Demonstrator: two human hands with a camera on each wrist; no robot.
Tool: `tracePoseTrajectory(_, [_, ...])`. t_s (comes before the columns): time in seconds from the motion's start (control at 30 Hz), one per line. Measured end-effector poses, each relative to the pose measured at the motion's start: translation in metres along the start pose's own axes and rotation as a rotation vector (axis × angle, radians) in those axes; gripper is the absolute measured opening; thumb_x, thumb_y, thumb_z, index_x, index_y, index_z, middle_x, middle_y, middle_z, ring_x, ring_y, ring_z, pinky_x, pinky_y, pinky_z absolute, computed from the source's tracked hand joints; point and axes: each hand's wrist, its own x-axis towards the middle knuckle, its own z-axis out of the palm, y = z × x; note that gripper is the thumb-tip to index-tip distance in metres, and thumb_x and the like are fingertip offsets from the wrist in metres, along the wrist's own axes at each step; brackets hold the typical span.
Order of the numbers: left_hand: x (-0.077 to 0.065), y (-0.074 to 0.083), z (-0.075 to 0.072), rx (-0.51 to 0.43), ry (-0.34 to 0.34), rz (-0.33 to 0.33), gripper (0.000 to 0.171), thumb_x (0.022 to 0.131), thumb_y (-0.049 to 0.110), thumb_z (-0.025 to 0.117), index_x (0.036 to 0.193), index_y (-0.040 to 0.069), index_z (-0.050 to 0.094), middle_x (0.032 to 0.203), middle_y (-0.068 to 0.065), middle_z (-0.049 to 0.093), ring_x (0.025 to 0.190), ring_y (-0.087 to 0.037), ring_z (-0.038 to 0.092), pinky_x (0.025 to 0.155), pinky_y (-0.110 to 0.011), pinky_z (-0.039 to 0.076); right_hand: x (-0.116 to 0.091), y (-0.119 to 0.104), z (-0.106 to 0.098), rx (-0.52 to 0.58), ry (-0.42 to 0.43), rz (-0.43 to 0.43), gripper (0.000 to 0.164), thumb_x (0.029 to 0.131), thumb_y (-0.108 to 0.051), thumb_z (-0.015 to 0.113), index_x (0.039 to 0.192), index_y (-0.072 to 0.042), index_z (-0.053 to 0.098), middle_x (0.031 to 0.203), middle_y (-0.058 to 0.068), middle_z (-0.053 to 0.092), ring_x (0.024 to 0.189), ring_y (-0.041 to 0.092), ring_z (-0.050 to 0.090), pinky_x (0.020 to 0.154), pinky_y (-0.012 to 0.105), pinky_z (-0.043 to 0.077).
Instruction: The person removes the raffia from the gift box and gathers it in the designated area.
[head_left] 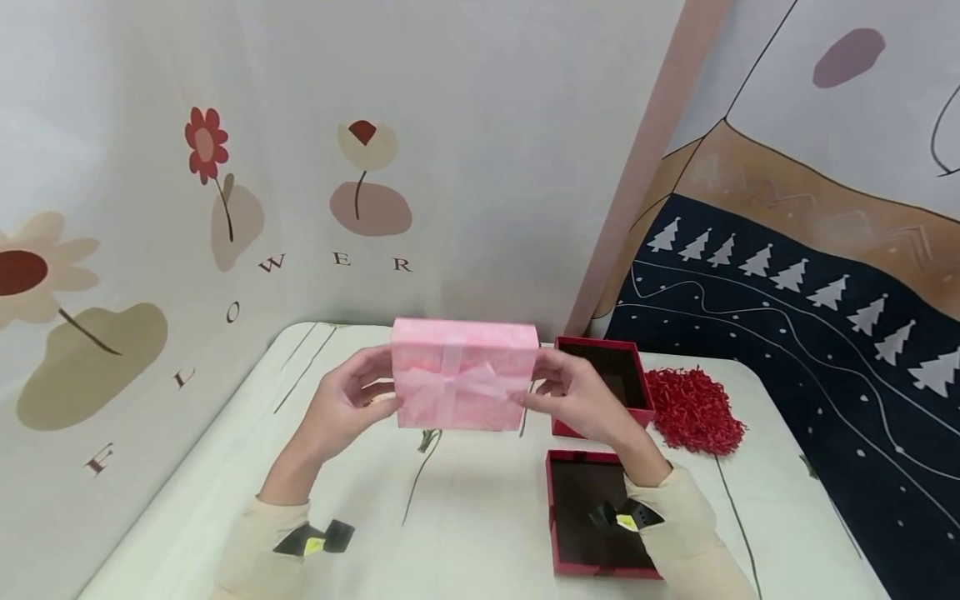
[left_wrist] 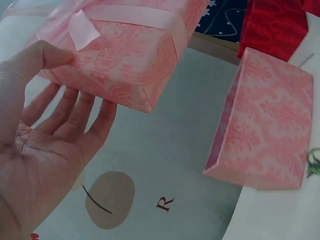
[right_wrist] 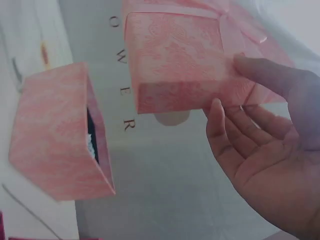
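A pink patterned box lid (head_left: 465, 392) with a pale ribbon bow is held up between both hands. At its left end, my left hand (head_left: 352, 400) grips it, thumb on the bow side and fingers underneath in the left wrist view. The other end is gripped by my right hand (head_left: 581, 396), thumb on top and fingers below in the right wrist view. A matching pink box base (left_wrist: 265, 125) stands on the table, its opening uncovered. In the right wrist view something dark and white shows inside that base; the lid hides it in the head view.
At the back right is an open red box (head_left: 641, 375) with a dark inside. A second red-edged piece (head_left: 592, 508) lies nearer, partly under my right forearm. Red shredded paper (head_left: 693, 408) is heaped beside them. A thin green stem (head_left: 422, 475) lies on the white table (head_left: 465, 533).
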Motion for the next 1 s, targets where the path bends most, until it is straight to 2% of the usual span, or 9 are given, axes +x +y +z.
tracePoseTrajectory(0.17, [-0.029, -0.004, -0.001, 0.299, -0.098, 0.029, 0.048, 0.073, -0.011, 0.083, 0.110, 0.015, 0.067, 0.106, 0.010, 0.070, 0.101, -0.009, 0.066, 0.095, -0.030, 0.054, -0.015, 0.004, 0.012, -0.210, -0.184, -0.114, 0.046, 0.084, -0.016, 0.088, 0.125, -0.012, 0.069, 0.117, 0.001, 0.071, 0.099, 0.015, 0.064, 0.084, 0.036, 0.061])
tracePoseTrajectory(0.27, [-0.048, -0.012, 0.003, 0.456, -0.166, 0.098, 0.047, 0.067, -0.002, 0.090, 0.096, 0.025, 0.064, 0.097, 0.015, 0.067, 0.093, -0.008, 0.062, 0.086, -0.033, 0.053, -0.025, 0.009, 0.023, -0.330, -0.306, -0.093, 0.039, 0.083, -0.022, 0.089, 0.118, -0.015, 0.072, 0.115, -0.002, 0.070, 0.101, 0.009, 0.062, 0.088, 0.030, 0.060])
tracePoseTrajectory(0.43, [-0.071, -0.036, 0.011, 0.626, -0.237, 0.234, 0.042, 0.066, 0.003, 0.090, 0.089, 0.024, 0.061, 0.089, 0.018, 0.061, 0.083, -0.001, 0.053, 0.074, -0.026, 0.049, -0.035, 0.020, 0.046, -0.583, -0.454, -0.059, 0.039, 0.084, -0.021, 0.088, 0.121, -0.018, 0.076, 0.118, -0.005, 0.070, 0.103, 0.006, 0.061, 0.092, 0.020, 0.055])
tracePoseTrajectory(0.53, [-0.081, -0.051, 0.017, 0.670, -0.271, 0.289, 0.041, 0.066, 0.001, 0.086, 0.088, 0.023, 0.060, 0.087, 0.018, 0.059, 0.080, 0.002, 0.050, 0.070, -0.023, 0.046, -0.040, 0.029, 0.057, -0.712, -0.499, -0.120, 0.038, 0.084, -0.020, 0.088, 0.121, -0.020, 0.076, 0.116, -0.007, 0.071, 0.103, 0.006, 0.062, 0.093, 0.022, 0.055])
tracePoseTrajectory(0.67, [-0.091, -0.062, 0.024, 0.695, -0.340, 0.314, 0.041, 0.066, -0.005, 0.081, 0.085, 0.024, 0.060, 0.086, 0.019, 0.058, 0.078, 0.002, 0.050, 0.068, -0.020, 0.045, -0.047, 0.040, 0.067, -0.812, -0.542, -0.189, 0.033, 0.084, -0.020, 0.088, 0.116, -0.021, 0.078, 0.109, -0.007, 0.071, 0.098, 0.005, 0.061, 0.092, 0.023, 0.054])
tracePoseTrajectory(0.83, [-0.094, -0.070, 0.028, 0.751, -0.347, 0.378, 0.041, 0.063, -0.010, 0.077, 0.080, 0.024, 0.060, 0.083, 0.018, 0.057, 0.078, 0.000, 0.052, 0.067, -0.018, 0.045, -0.050, 0.048, 0.076, -0.869, -0.570, -0.240, 0.021, 0.084, -0.016, 0.088, 0.100, -0.026, 0.079, 0.097, -0.009, 0.066, 0.092, 0.003, 0.056, 0.083, 0.019, 0.051])
tracePoseTrajectory(1.0, [-0.094, -0.075, 0.029, 0.819, -0.354, 0.438, 0.039, 0.061, -0.008, 0.078, 0.074, 0.024, 0.060, 0.081, 0.016, 0.056, 0.076, -0.001, 0.053, 0.065, -0.016, 0.042, -0.050, 0.053, 0.081, -0.888, -0.566, -0.262, 0.020, 0.083, -0.012, 0.086, 0.092, -0.028, 0.078, 0.091, -0.012, 0.063, 0.091, 0.003, 0.055, 0.077, 0.018, 0.048])
